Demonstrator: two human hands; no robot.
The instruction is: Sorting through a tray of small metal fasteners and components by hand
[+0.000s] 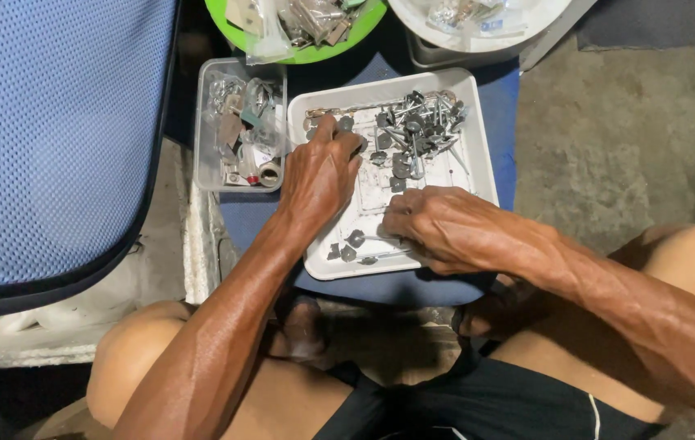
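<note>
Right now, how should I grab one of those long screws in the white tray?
Probably pinch a thin shank where it sticks out of the screw pile, coming from the right edge of the white tray. The wide washer heads are tangled, and the left hand covers the other side.

My left hand point(320, 173) reaches into the white square tray point(478, 155), fingers curled down among small grey metal pieces near its far left corner. My right hand point(437, 226) rests on the tray's near edge, fingertips pinched together over a few dark round-headed pieces point(349, 246). Beyond both hands, a heap of roofing screws with washers point(417, 134) fills the tray's far side. Left of my left hand sits a clear plastic box point(209, 163) of odd hardware; beyond it is a green bowl point(306, 55).
</note>
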